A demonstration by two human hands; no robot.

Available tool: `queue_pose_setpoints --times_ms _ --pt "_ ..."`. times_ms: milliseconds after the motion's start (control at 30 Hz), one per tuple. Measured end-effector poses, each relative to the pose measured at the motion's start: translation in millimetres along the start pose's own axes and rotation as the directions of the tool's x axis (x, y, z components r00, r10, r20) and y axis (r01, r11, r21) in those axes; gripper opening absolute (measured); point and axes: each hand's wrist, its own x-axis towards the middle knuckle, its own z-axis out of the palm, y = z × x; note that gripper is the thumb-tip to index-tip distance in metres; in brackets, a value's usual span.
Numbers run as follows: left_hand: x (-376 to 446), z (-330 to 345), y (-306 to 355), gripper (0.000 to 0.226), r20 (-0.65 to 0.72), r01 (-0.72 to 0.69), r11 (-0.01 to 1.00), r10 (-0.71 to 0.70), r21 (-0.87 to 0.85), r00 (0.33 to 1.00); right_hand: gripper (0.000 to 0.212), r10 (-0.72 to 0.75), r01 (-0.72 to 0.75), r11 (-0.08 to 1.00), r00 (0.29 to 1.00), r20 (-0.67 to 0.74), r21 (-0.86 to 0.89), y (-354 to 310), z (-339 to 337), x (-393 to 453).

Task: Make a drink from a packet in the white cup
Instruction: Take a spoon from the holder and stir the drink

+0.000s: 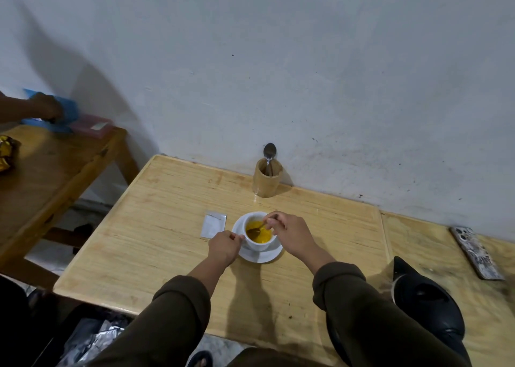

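The white cup [258, 244] stands on a white saucer [260, 256] in the middle of the wooden table [167, 241]. It holds a yellow-orange drink [263, 235]. My right hand [289, 234] pinches the handle of a spoon [255, 229] whose bowl is dipped in the drink. My left hand [225, 247] is closed against the cup's left side, at its handle. A silver packet [213, 224] lies flat just left of the saucer.
A wooden holder [267, 181] with one spoon stands by the wall. A black kettle [429, 302] sits at the right front, a phone [477, 252] beyond it. Another person's hand [46, 107] rests on blue items on a second table at left.
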Motion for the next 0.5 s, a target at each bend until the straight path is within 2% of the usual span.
queue_pose_setpoints --times_ms 100,200,267,500 --pt "-0.1 -0.2 0.4 0.041 -0.001 0.001 1.000 -0.001 0.004 1.000 0.023 0.029 -0.029 0.999 1.000 -0.009 0.031 -1.2 -2.7 1.2" --pt "0.3 0.2 0.4 0.041 0.003 0.003 1.000 -0.003 0.000 1.000 0.026 0.018 -0.025 0.993 0.998 -0.065 -0.118 -0.3 -2.3 3.6" --pt "0.7 0.2 0.4 0.041 0.003 0.003 1.000 -0.003 -0.001 1.000 0.027 0.007 -0.021 0.987 0.996 -0.086 -0.156 0.4 -2.0 3.9" --pt "-1.3 -1.5 2.1 0.041 0.009 -0.001 1.000 0.001 0.018 1.000 0.023 0.028 -0.029 0.999 1.000 0.014 0.044 -2.6 -2.7 0.5"
